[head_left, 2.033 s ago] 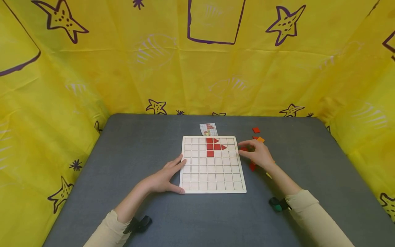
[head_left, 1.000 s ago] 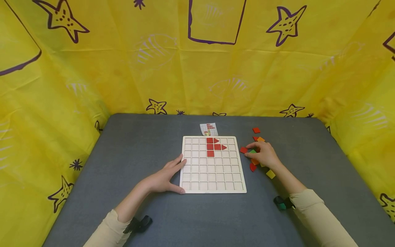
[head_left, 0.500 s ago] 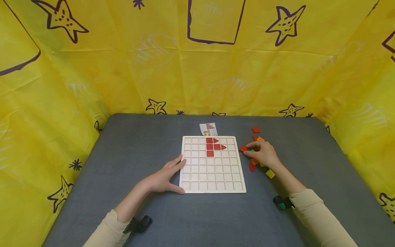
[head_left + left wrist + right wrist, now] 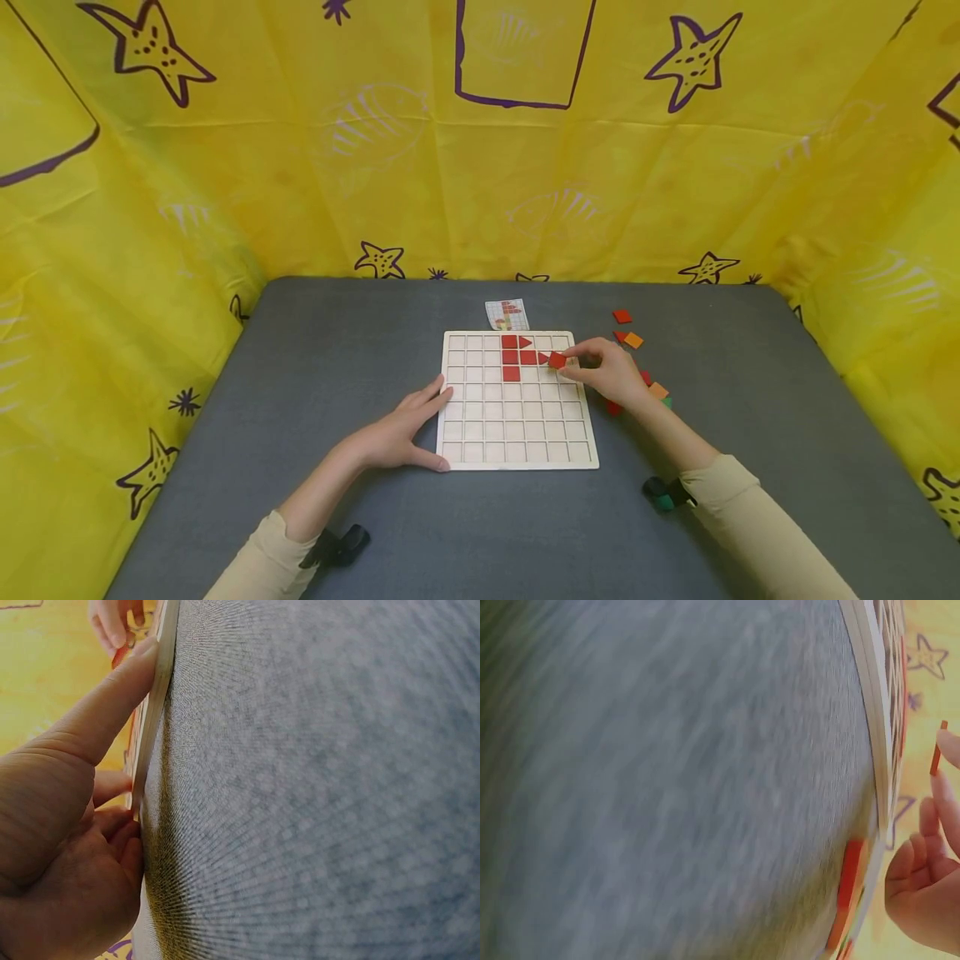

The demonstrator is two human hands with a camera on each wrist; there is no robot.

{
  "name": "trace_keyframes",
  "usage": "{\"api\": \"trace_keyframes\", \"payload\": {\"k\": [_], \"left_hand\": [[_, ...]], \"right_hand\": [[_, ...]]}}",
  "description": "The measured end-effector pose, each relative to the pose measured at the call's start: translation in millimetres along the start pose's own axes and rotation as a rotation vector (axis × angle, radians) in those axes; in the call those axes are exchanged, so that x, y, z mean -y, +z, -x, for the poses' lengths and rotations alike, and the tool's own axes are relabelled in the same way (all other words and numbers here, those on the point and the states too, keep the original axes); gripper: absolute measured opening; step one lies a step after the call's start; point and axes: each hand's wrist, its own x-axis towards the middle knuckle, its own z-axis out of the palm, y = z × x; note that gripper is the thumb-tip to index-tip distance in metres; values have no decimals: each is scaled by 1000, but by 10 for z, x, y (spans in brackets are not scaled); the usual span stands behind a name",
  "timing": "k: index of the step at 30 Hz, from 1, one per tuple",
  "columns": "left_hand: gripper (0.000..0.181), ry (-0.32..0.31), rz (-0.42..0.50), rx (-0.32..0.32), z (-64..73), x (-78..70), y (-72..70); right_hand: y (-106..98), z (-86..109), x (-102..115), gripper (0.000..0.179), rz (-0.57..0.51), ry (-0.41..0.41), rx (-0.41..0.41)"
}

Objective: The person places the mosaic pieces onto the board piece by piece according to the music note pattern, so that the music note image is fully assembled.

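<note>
My right hand (image 4: 607, 371) pinches a red square tile (image 4: 557, 360) between thumb and fingertips, over the right part of a pale wooden grid board (image 4: 515, 410). In the right wrist view, this tile (image 4: 939, 748) is seen edge-on, raised off the board. Red squares (image 4: 511, 357) and red triangles (image 4: 524, 342) lie in the upper middle cells of the board. Along the board's left edge rests my left hand (image 4: 393, 433), thumb at the near corner and fingers spread farther up. The left wrist view shows its thumb (image 4: 112, 705) extended against the board's side.
A small printed card (image 4: 507, 314) with a grid pattern lies just behind the board. Right of the board are scattered loose tiles, among them a red one (image 4: 622, 317) and an orange one (image 4: 633, 340); my right hand covers some. Yellow patterned cloth (image 4: 480, 192) surrounds the grey table (image 4: 337, 333).
My right hand went to the loose tiles, took hold of a red square and carried it left over the board. My left hand stays at the board's left edge.
</note>
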Motion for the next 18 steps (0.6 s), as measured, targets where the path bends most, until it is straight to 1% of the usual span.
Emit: {"api": "trace_keyframes", "payload": {"k": [5, 8, 12, 18], "left_hand": [[109, 0, -3, 1, -5, -1, 1], [108, 1, -4, 2, -5, -3, 3], [109, 1, -2, 4, -1, -12, 4], [108, -9, 1, 4, -3, -25, 2]], "right_hand": [[123, -49, 68, 33, 10, -32, 44], [181, -80, 89, 32, 46, -68, 62], [230, -115, 110, 29, 95, -106, 78], [274, -132, 157, 27, 115, -162, 83]]}}
